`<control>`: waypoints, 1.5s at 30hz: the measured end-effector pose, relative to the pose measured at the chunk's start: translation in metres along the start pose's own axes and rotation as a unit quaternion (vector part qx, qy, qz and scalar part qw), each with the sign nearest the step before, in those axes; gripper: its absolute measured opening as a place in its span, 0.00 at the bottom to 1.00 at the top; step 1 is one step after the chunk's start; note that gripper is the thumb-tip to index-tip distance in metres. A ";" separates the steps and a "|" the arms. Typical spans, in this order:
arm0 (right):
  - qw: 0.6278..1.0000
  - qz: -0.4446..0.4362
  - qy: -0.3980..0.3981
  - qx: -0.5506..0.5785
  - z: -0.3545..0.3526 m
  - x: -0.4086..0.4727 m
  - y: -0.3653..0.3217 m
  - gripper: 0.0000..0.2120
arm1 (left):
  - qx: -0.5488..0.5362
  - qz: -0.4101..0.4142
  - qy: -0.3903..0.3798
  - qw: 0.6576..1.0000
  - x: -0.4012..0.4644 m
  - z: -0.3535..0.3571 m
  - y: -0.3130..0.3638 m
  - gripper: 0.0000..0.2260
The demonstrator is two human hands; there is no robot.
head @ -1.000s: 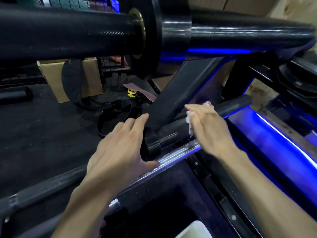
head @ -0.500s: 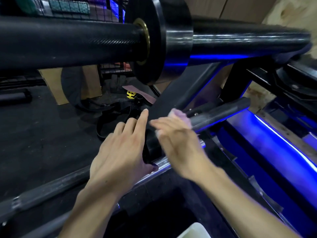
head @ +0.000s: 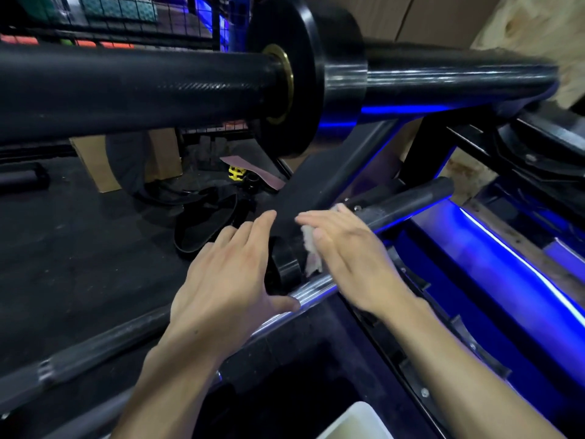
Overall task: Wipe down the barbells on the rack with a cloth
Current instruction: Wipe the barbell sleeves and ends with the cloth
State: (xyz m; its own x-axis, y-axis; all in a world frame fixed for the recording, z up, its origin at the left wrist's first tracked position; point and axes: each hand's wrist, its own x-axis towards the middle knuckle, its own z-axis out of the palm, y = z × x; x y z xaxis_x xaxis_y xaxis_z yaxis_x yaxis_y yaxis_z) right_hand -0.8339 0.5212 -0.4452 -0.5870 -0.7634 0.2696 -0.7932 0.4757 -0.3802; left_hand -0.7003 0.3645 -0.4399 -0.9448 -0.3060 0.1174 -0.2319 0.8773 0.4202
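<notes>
Lower barbell [head: 408,201]: lies across the middle of the view, sleeve end pointing far right, shaft running down to the near left. Black collar [head: 285,264] sits where sleeve meets shaft, between the two hands.

Cloth [head: 311,251]: small, pale, crumpled. Pressed against the sleeve just right of the collar, mostly covered by the right hand [head: 351,258]. Right fingers lie nearly straight and close together, flat over the cloth, pinning it to the bar; a full wrap around the sleeve cannot be confirmed.

Left hand [head: 231,280]: rests on the bar just left of the collar, fingers extended and slightly spread, thumb tip touching the shiny chrome section [head: 313,288] on the near side. No closed grip visible.

Upper barbell [head: 142,87]: thick, black, spans the top of the view left to right, with a wide black collar disc [head: 304,74] and brass ring.

Rack frame [head: 354,166]: black, slants between the two bars. Blue light strip [head: 519,264] glows at right.

Far left, on the dark floor: cardboard box [head: 95,163]. White container corner [head: 357,421] at near bottom edge.
</notes>
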 end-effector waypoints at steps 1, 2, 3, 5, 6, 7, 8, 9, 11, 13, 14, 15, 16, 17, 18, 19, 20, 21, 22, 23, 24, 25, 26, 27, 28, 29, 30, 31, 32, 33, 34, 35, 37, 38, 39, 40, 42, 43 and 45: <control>1.000 0.016 0.023 -0.006 -0.001 -0.002 0.008 0.22 | -0.002 -0.001 -0.002 1.000 -0.001 -0.002 0.000 0.53; 0.998 0.033 0.050 -0.002 -0.001 -0.004 0.013 0.21 | -0.006 -0.004 -0.005 1.000 -0.002 -0.004 0.001 0.51; 0.996 0.050 0.079 0.012 0.000 -0.007 0.017 0.19 | -0.010 -0.008 -0.007 1.000 -0.003 -0.006 0.002 0.49; 0.982 0.090 0.145 0.077 0.002 -0.016 0.013 0.15 | -0.015 -0.011 -0.013 1.000 -0.005 -0.010 0.003 0.44; 0.968 0.121 0.178 0.130 0.002 -0.020 0.007 0.14 | -0.017 -0.011 -0.017 1.000 -0.005 -0.011 0.004 0.43; 0.946 0.158 0.205 0.196 0.001 -0.024 -0.001 0.14 | -0.020 -0.011 -0.021 1.000 -0.005 -0.012 0.004 0.42; 0.915 0.188 0.231 0.271 -0.001 -0.028 -0.011 0.16 | -0.023 -0.010 -0.024 0.999 -0.005 -0.012 0.003 0.41; 0.874 0.223 0.260 0.345 0.000 -0.031 -0.017 0.17 | -0.027 -0.008 -0.024 0.999 -0.005 -0.012 0.003 0.42; 0.758 0.289 0.296 0.505 0.005 -0.038 -0.022 0.19 | -0.044 -0.003 -0.021 0.999 -0.005 -0.011 0.000 0.42; 0.628 0.328 0.305 0.636 0.006 -0.046 -0.024 0.16 | -0.070 0.018 -0.015 0.997 -0.006 -0.011 -0.002 0.40; 0.584 0.329 0.299 0.679 0.005 -0.050 -0.025 0.16 | -0.083 0.036 -0.010 0.996 -0.006 -0.010 -0.003 0.38; 0.549 0.329 0.291 0.711 0.002 -0.053 -0.027 0.16 | -0.095 0.058 -0.001 0.994 -0.006 -0.010 -0.004 0.36; 0.512 0.338 0.286 0.736 0.002 -0.053 -0.028 0.18 | -0.107 0.082 0.013 0.991 -0.005 -0.009 -0.004 0.32; 0.471 0.338 0.275 0.767 0.001 -0.054 -0.029 0.23 | -0.122 0.104 0.027 0.987 -0.005 -0.008 -0.003 0.29; 0.443 0.304 0.245 0.807 -0.001 -0.053 -0.032 0.27 | -0.140 0.121 0.040 0.982 -0.005 -0.006 0.000 0.26; 0.422 0.265 0.226 0.837 0.002 -0.053 -0.032 0.27 | -0.153 0.138 0.050 0.977 -0.006 -0.004 0.006 0.25; 0.421 0.267 0.219 0.839 0.004 -0.053 -0.033 0.24 | -0.159 0.155 0.062 0.973 -0.006 -0.002 0.012 0.24; 0.429 0.299 0.215 0.825 0.005 -0.054 -0.032 0.23 | -0.157 0.171 0.075 0.970 -0.006 0.001 0.020 0.24; 0.434 0.334 0.205 0.811 0.005 -0.058 -0.029 0.22 | -0.150 0.181 0.086 0.968 -0.007 0.005 0.027 0.24; 0.437 0.348 0.205 0.803 0.006 -0.063 -0.029 0.22 | -0.144 0.184 0.095 0.968 -0.007 0.009 0.033 0.23; 0.441 0.340 0.200 0.806 0.006 -0.066 -0.030 0.21 | -0.141 0.184 0.101 0.967 -0.007 0.014 0.037 0.21; 0.451 0.323 0.187 0.811 0.001 -0.068 -0.033 0.19 | -0.141 0.187 0.104 0.967 -0.008 0.018 0.041 0.18; 0.448 0.319 0.185 0.814 0.002 -0.068 -0.033 0.15 | -0.144 0.193 0.101 0.965 -0.008 0.021 0.044 0.13; 0.438 0.327 0.192 0.815 0.001 -0.069 -0.033 0.12 | -0.151 0.199 0.098 0.963 -0.009 0.023 0.046 0.09; 0.434 0.337 0.193 0.813 0.000 -0.072 -0.031 0.12 | -0.162 0.200 0.094 0.962 -0.009 0.024 0.048 0.06; 0.430 0.346 0.190 0.812 -0.001 -0.074 -0.029 0.14 | -0.175 0.198 0.088 0.960 -0.009 0.024 0.050 0.05; 0.433 0.346 0.180 0.813 -0.004 -0.078 -0.027 0.17 | -0.184 0.194 0.080 0.960 -0.010 0.024 0.051 0.06; 0.439 0.343 0.175 0.812 -0.009 -0.079 -0.028 0.21 | -0.184 0.193 0.071 0.961 -0.010 0.025 0.053 0.07; 0.450 0.332 0.170 0.811 -0.015 -0.080 -0.028 0.24 | -0.172 0.198 0.063 0.963 -0.010 0.026 0.055 0.09; 0.465 0.326 0.166 0.806 -0.020 -0.080 -0.030 0.27 | -0.152 0.206 0.056 0.965 -0.009 0.028 0.058 0.11; 0.481 0.323 0.159 0.800 -0.020 -0.082 -0.028 0.28 | -0.137 0.214 0.051 0.966 -0.008 0.031 0.061 0.13; 0.497 0.313 0.145 0.796 -0.023 -0.084 -0.026 0.27 | -0.134 0.218 0.046 0.966 -0.008 0.034 0.065 0.12; 0.550 0.293 0.115 0.774 -0.025 -0.089 -0.020 0.22 | -0.181 0.210 0.022 0.960 -0.007 0.037 0.071 0.07; 0.580 0.294 0.103 0.753 -0.026 -0.093 -0.014 0.19 | -0.237 0.191 -0.004 0.953 -0.006 0.038 0.073 0.05; 0.606 0.301 0.097 0.730 -0.030 -0.098 -0.008 0.17 | -0.301 0.163 -0.037 0.939 -0.005 0.037 0.075 0.04; 0.626 0.307 0.093 0.711 -0.032 -0.104 -0.001 0.17 | -0.359 0.132 -0.067 0.922 -0.005 0.036 0.077 0.03; 0.670 0.311 0.072 0.670 -0.040 -0.116 0.014 0.19 | -0.455 0.076 -0.116 0.880 -0.005 0.035 0.083 0.05; 0.694 0.323 0.065 0.641 -0.044 -0.122 0.020 0.19 | -0.498 0.048 -0.141 0.854 -0.007 0.036 0.087 0.06; 0.735 0.346 0.059 0.580 -0.049 -0.135 0.032 0.18 | -0.564 -0.007 -0.174 0.807 -0.008 0.042 0.093 0.08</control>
State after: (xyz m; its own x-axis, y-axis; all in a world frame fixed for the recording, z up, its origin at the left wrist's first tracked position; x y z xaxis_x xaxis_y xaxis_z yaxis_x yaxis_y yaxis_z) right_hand -0.7880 0.6607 -0.4504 -0.8496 -0.4372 -0.2950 0.3338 -0.0126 -0.9426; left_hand -0.7236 0.4639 -0.4395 -0.9972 -0.0179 -0.0721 -0.0705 -0.0796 0.9943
